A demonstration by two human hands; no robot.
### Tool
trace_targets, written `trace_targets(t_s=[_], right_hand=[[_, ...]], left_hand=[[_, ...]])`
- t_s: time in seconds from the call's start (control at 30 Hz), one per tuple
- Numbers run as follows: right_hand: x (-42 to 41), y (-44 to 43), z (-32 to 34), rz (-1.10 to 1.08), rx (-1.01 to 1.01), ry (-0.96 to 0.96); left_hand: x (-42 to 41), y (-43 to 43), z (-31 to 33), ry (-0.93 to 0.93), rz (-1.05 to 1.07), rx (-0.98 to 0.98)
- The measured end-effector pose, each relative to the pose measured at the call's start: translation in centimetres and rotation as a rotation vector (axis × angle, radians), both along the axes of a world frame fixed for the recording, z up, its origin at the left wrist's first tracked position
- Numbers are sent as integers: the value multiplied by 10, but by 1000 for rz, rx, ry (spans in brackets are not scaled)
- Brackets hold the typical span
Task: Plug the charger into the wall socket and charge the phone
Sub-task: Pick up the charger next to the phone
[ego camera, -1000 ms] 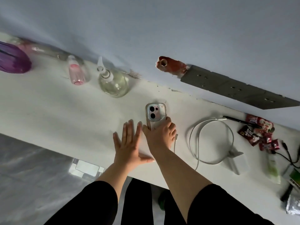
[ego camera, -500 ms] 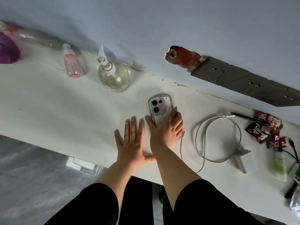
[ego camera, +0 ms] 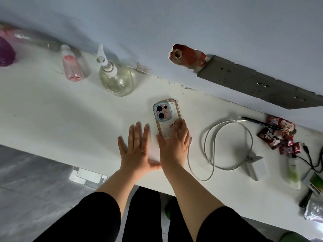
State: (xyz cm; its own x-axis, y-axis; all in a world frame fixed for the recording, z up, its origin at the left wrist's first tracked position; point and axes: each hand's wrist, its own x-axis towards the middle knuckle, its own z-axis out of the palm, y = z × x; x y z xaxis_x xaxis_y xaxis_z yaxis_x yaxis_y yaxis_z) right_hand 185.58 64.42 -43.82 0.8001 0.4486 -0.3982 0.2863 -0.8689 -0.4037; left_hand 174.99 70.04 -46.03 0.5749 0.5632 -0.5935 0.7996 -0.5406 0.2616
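A phone point(ego camera: 165, 113) in a clear decorated case lies camera side up on the white counter point(ego camera: 70, 110). My right hand point(ego camera: 174, 145) covers its lower half, thumb at its left edge and fingers over its back. Flat on the counter just left of it lies my left hand point(ego camera: 136, 149), fingers spread, holding nothing. A white charger block point(ego camera: 258, 169) sits to the right, and its white cable point(ego camera: 209, 137) loops toward my right hand. A grey row of wall sockets point(ego camera: 244, 75) runs along the wall above the counter, at the right.
A clear pump bottle point(ego camera: 116, 79) and a pink bottle point(ego camera: 72, 69) stand at the back left, with a purple object point(ego camera: 5, 53) at the far left. Red snack packets point(ego camera: 277, 135), a pen point(ego camera: 262, 123), a green tube point(ego camera: 293, 173) and a black cable point(ego camera: 311, 159) crowd the right end.
The view has shifted slightly. Both hands stay where they were, and a little more of the phone shows above my right hand's fingers.
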Motion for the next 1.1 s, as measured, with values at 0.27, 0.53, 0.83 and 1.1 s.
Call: trace_targets(t_s=[0.27, 0.53, 0.83, 1.1], right_hand=[[27, -48, 42, 143, 128, 164], [96, -195, 68, -188, -93, -25], [139, -222, 36, -403, -131, 109], [121, -213, 59, -539, 83, 277]], left_hand=[[12, 6, 20, 135, -1, -70], [32, -31, 44, 222, 152, -97], [51, -48, 24, 247, 338, -84], [56, -45, 39, 265, 332, -101]])
